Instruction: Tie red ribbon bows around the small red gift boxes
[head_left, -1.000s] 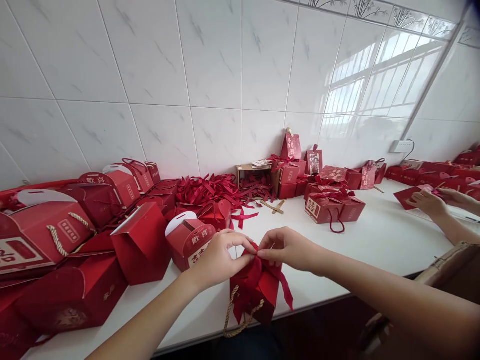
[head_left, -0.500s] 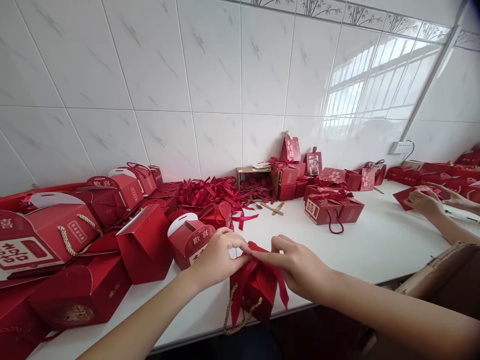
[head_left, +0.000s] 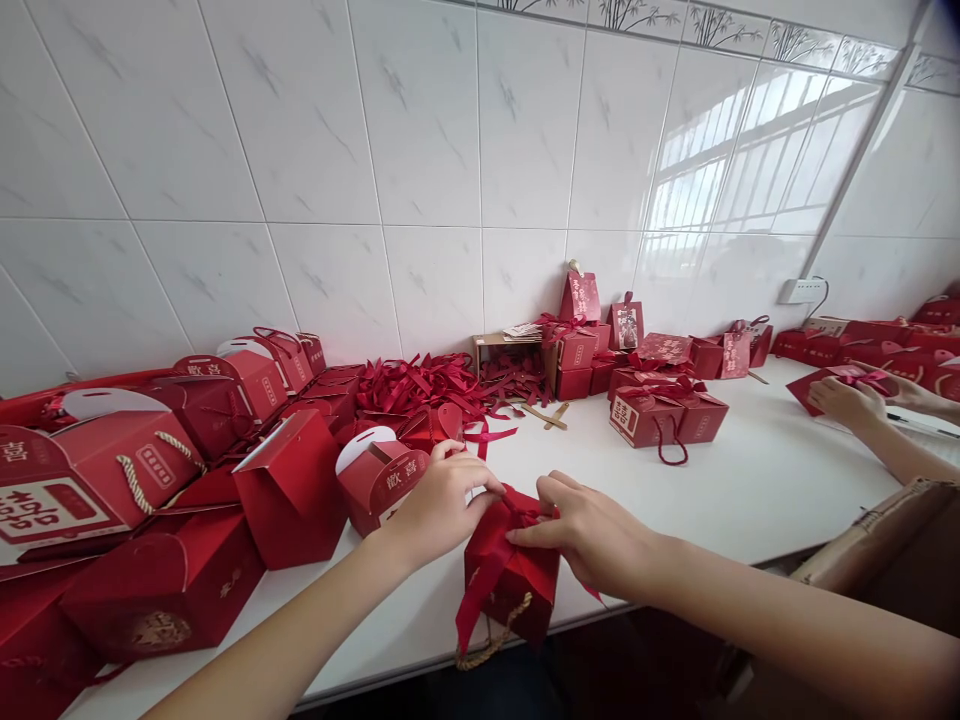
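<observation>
Against a wall of pale marbled tiles (head_left: 427,130), a white counter (head_left: 750,490) is lined with red cartons. At its front edge, between the two hands, a red box (head_left: 521,580) is set low and close to the body, probably so that its top can be reached from both sides. By the left hand (head_left: 442,505), the grip is nearly closed, thumb and forefinger brought together on the red ribbon (head_left: 480,585) at the box top, seemingly so that it is stopped from slipping. By the right hand (head_left: 611,535), a forefinger is laid across the ribbon with the other fingers curled; whether anything is pinched there cannot be told. A gold rope handle (head_left: 480,660) is hung over the counter edge.

Movement on the left is limited by a white-flapped box (head_left: 382,475) just beside the left hand and by crowded cartons beyond. Wider room is offered on the right, up to a bow-tied box (head_left: 664,415) and a co-worker's hands (head_left: 851,400). Behind, ribbons are heaped (head_left: 420,385).
</observation>
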